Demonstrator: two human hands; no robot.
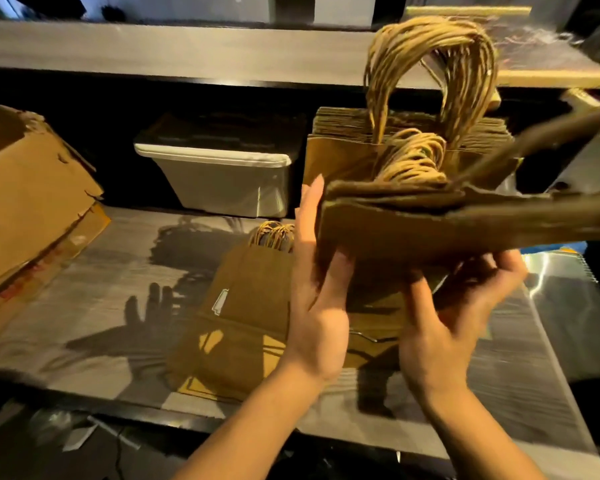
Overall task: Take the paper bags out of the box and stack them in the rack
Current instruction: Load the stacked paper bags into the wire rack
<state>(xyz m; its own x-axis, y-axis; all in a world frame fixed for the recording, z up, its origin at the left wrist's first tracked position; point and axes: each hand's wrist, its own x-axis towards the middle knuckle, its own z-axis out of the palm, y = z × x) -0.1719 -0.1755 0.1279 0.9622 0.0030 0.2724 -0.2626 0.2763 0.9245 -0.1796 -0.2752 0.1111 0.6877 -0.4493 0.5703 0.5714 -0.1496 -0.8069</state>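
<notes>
Box lies left, bin behind the flat bags, upright bags right of bin.

A flat bundle of brown paper bags lies roughly level in mid-air, its far end blurred, cupped from beneath and at its near end by 2 hands. Behind it a stack of folded bags stands upright in the rack under the shelf, twisted-paper handles arching above it, and more folded bags lie flat on the grey counter below. The torn cardboard box sits tilted at the counter's left end.
</notes>
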